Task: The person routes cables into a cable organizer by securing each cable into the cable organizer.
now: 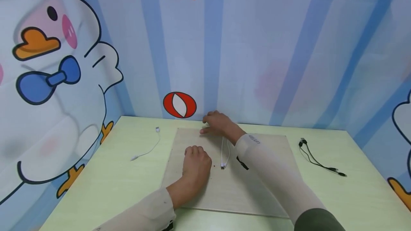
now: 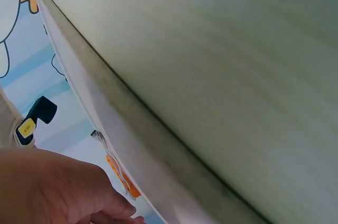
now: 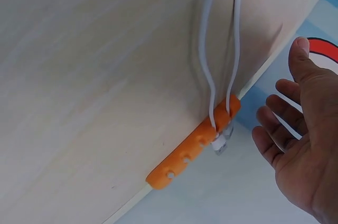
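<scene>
My left hand point(image 1: 197, 163) rests over the left part of a beige board point(image 1: 250, 188), its fingers loosely bent; I see nothing held in it. At the board's far edge my right hand point(image 1: 219, 124) has its fingers apart, touching nothing visible. Beside that hand, in the right wrist view, an orange cable holder point(image 3: 182, 158) with several slots sits along the board's edge. Two white cable strands point(image 3: 236, 39) pass through its slots, with connectors point(image 3: 218, 143) beyond the edge. The cable's other end, a white plug point(image 1: 222, 166), lies on the board between my forearms.
A short white USB cable point(image 1: 151, 150) lies on the pale table point(image 1: 128, 195) to the left. To the right lies a black multi-ended cable point(image 1: 316, 161). A printed cloth backdrop point(image 1: 244, 45) stands behind the table's far edge.
</scene>
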### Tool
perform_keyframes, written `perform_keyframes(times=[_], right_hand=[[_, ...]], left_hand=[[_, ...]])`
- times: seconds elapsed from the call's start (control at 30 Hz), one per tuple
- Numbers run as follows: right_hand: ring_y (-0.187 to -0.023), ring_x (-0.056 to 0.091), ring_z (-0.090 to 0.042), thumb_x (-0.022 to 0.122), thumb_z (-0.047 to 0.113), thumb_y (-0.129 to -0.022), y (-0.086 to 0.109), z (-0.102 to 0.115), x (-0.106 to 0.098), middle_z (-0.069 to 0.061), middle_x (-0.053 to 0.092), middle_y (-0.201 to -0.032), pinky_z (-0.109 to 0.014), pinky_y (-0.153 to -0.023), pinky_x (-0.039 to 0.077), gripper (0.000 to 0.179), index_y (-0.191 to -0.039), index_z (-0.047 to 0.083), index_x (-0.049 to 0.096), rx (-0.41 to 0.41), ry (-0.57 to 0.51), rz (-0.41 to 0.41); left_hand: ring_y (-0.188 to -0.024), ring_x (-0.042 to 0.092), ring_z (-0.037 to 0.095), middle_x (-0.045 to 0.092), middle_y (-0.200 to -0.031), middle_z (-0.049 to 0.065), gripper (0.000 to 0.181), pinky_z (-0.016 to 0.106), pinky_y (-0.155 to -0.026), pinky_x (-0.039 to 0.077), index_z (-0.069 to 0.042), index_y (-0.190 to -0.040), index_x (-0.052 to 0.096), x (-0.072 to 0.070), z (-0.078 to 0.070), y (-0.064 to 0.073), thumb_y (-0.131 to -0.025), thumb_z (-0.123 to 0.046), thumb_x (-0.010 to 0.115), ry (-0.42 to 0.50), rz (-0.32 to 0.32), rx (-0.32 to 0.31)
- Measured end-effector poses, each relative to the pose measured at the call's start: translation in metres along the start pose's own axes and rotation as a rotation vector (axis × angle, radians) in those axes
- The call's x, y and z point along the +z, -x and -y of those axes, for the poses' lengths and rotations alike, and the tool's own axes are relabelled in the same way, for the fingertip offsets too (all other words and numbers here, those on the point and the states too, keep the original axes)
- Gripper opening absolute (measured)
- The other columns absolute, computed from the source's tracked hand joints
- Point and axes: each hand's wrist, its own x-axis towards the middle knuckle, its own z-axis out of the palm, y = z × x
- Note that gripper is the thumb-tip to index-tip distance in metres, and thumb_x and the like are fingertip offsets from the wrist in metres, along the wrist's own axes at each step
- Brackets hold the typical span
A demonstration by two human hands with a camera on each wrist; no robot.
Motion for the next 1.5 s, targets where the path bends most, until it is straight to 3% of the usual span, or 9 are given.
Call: perform_keyframes(times=[0.17,0.47,0.6,0.8,1.0,1.5], right_hand=[[-0.13,0.062,-0.03,0.074,0.045,-0.109,0.0,0.006,-0.002,-0.013,0.072,-0.142,-0.047,-0.118,0.054,0.051,-0.148,0.011,0.071,-0.029,0.04,-0.002],[-0.135,0.061,-0.033,0.076,0.039,-0.108,-0.002,0.016,-0.001,-0.014,0.071,-0.146,-0.048,-0.122,0.051,0.051,-0.149,0.01,0.07,-0.081,0.019,0.004],[-0.135,0.06,-0.033,0.076,0.039,-0.108,-0.003,0.021,0.001,-0.014,0.072,-0.146,-0.048,-0.122,0.05,0.05,-0.149,0.011,0.07,-0.084,0.009,0.0],[-0.134,0.057,-0.031,0.073,0.043,-0.11,-0.006,0.026,0.004,-0.012,0.071,-0.147,-0.047,-0.125,0.047,0.053,-0.153,0.014,0.067,-0.079,0.011,0.009],[-0.132,0.056,-0.029,0.072,0.044,-0.11,-0.006,0.028,0.005,-0.01,0.072,-0.145,-0.044,-0.123,0.047,0.051,-0.153,0.015,0.068,-0.083,0.024,0.002],[-0.135,0.054,-0.03,0.068,0.045,-0.112,-0.01,0.031,0.009,-0.012,0.07,-0.145,-0.045,-0.124,0.044,0.052,-0.152,0.013,0.068,-0.13,-0.011,0.011]], left_hand=[[-0.086,0.055,0.024,0.067,-0.094,0.007,0.023,0.042,-0.084,0.044,-0.005,-0.112,0.081,0.001,0.008,0.001,-0.113,-0.019,0.062,0.001,0.018,-0.03],[-0.087,0.057,0.025,0.067,-0.092,0.009,0.022,0.041,-0.086,0.048,-0.002,-0.111,0.081,0.005,0.022,0.003,-0.111,-0.02,0.067,-0.015,0.03,-0.042],[-0.088,0.058,0.025,0.067,-0.093,0.01,0.024,0.04,-0.086,0.049,0.001,-0.116,0.079,0.008,0.03,0.004,-0.11,-0.02,0.068,-0.009,0.034,-0.05],[-0.088,0.06,0.025,0.067,-0.092,0.011,0.025,0.04,-0.083,0.048,0.003,-0.114,0.078,0.009,0.042,0.007,-0.111,-0.017,0.064,0.028,0.011,-0.118],[-0.089,0.063,0.027,0.068,-0.091,0.014,0.024,0.04,-0.084,0.05,0.006,-0.115,0.077,0.011,0.054,0.007,-0.11,-0.015,0.067,0.036,0.053,-0.131],[-0.087,0.065,0.027,0.069,-0.087,0.013,0.017,0.041,-0.085,0.05,0.002,-0.104,0.077,0.022,0.091,0.008,-0.107,-0.014,0.072,0.065,0.032,-0.155]])
